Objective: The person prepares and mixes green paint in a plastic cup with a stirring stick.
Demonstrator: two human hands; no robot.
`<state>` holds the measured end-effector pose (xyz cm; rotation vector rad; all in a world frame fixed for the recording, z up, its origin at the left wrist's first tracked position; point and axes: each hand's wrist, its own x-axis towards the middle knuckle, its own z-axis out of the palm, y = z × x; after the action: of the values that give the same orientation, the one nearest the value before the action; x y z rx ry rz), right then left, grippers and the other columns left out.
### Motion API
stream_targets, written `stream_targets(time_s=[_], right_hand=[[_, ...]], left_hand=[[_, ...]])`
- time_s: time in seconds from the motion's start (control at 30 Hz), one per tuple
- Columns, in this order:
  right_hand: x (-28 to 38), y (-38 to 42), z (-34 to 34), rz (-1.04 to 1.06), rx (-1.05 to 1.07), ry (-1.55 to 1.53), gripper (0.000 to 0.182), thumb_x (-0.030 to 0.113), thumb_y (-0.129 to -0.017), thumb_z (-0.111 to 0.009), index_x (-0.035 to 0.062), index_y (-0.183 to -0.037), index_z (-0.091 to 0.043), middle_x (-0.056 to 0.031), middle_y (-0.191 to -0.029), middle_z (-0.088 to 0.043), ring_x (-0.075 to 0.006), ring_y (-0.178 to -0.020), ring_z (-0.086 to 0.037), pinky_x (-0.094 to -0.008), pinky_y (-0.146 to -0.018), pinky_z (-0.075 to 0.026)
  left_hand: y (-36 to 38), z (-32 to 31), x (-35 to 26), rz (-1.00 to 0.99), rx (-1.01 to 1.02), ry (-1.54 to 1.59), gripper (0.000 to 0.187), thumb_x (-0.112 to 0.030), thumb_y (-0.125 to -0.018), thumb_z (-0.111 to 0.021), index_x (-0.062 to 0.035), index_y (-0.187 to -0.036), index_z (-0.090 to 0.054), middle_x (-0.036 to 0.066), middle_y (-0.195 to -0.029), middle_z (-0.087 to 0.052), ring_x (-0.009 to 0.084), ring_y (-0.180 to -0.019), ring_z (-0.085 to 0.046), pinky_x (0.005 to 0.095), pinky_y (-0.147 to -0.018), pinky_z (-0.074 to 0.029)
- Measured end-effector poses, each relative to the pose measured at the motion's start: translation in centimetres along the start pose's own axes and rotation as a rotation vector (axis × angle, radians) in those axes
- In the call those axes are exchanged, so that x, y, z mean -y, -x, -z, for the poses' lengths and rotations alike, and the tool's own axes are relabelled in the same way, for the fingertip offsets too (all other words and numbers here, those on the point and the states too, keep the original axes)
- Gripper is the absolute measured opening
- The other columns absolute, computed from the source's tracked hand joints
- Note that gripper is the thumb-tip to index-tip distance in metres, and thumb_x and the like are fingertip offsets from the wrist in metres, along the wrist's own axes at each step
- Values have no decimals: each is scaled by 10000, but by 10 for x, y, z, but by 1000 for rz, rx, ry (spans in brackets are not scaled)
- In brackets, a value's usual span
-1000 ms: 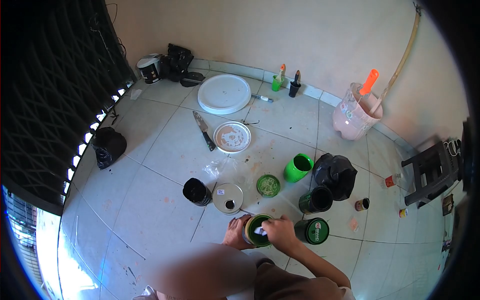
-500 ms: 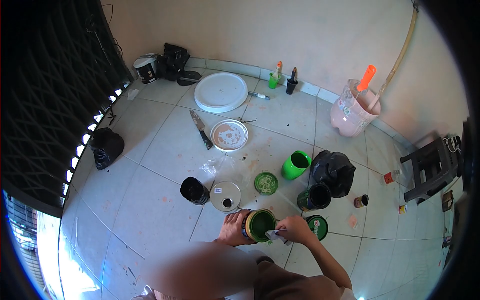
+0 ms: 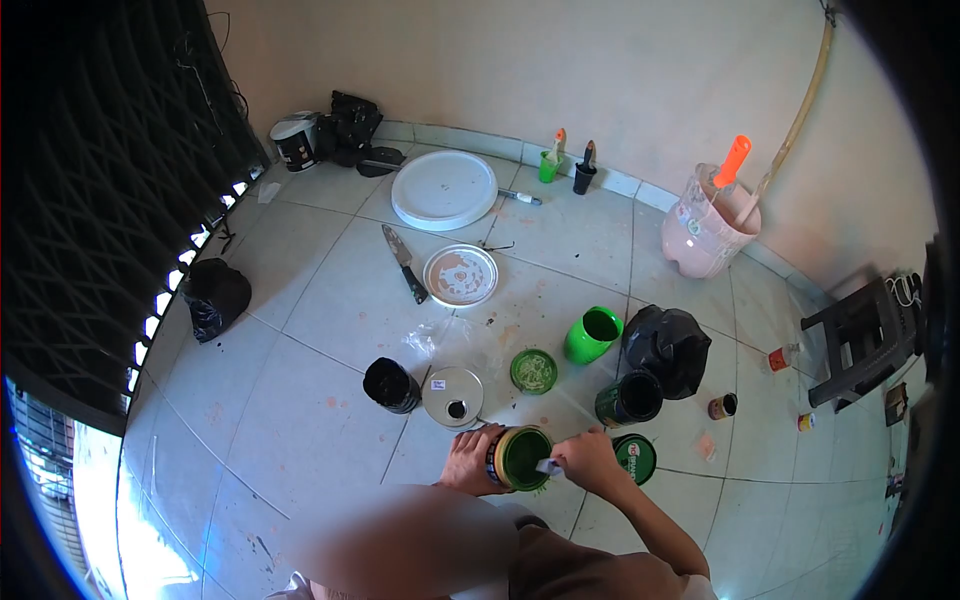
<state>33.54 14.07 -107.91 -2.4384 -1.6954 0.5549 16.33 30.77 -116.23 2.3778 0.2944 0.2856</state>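
Note:
An open can with green paint inside (image 3: 527, 458) is tilted near the bottom centre, and my left hand (image 3: 472, 462) grips its left side. My right hand (image 3: 588, 460) is closed on a small whitish cloth or paper (image 3: 549, 466) at the can's right rim. Right beside that hand lies a green lid (image 3: 635, 457). A round metal lid (image 3: 452, 397) and a black-coated container (image 3: 390, 385) stand to the upper left. Beyond the can are a green-smeared lid (image 3: 533, 371), a bright green cup (image 3: 594, 334) and a dark can (image 3: 629, 398).
A knife (image 3: 404, 264) lies by a paint-smeared lid (image 3: 460, 275) and a large white lid (image 3: 444, 189). Black bags (image 3: 667, 350) stand right and left (image 3: 215, 298). A pink bucket (image 3: 700, 225) is near the wall, a dark stool (image 3: 865, 335) far right.
My right hand has shifted slightly with the whitish piece, which now shows smaller and more upright against the can's rim. The whole view has moved slightly.

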Motion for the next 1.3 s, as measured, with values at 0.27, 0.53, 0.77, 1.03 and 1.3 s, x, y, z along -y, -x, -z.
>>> stream_targets(time_s=[0.27,0.53,0.77,1.03,1.3], right_hand=[[3,-15,-16,86,-277,-96,120,195,-789,-599,146,-699,-662,-91,-655,-638,-303,-634,-620,-413,-720,-426],[17,-3,-18,79,-96,-106,108,184,-796,-609,128,-735,-679,-90,-690,-650,-308,-683,-624,-413,-754,-438],[9,-13,-11,103,-207,104,69,132,-751,-588,122,-699,-632,-96,-649,-638,-287,-643,-635,-409,-728,-437],[29,0,-14,104,-161,-108,48,133,-746,-593,119,-708,-617,-90,-691,-647,-277,-685,-641,-433,-726,-425],[24,7,-22,67,-70,-33,141,195,-827,-572,139,-710,-626,-80,-668,-643,-288,-650,-627,-422,-721,-420]], left_hand=[[0,3,0,-25,-21,14,1008,-448,-501,-875,-87,-1323,-416,121,-1273,-530,297,-1175,-518,445,-1011,-351],[0,2,1,7,-8,25,1014,-448,-504,-876,-97,-1330,-404,115,-1269,-526,301,-1165,-517,440,-1003,-352],[3,3,5,5,9,42,1015,-436,-514,-881,-87,-1332,-393,129,-1292,-514,314,-1191,-502,455,-1027,-355],[5,-4,6,-33,-17,70,1020,-393,-520,-901,-60,-1332,-380,147,-1304,-502,339,-1190,-505,435,-1015,-403],[9,-1,7,-9,-19,109,1028,-385,-524,-902,-64,-1341,-367,145,-1312,-494,348,-1190,-501,436,-1019,-412]])
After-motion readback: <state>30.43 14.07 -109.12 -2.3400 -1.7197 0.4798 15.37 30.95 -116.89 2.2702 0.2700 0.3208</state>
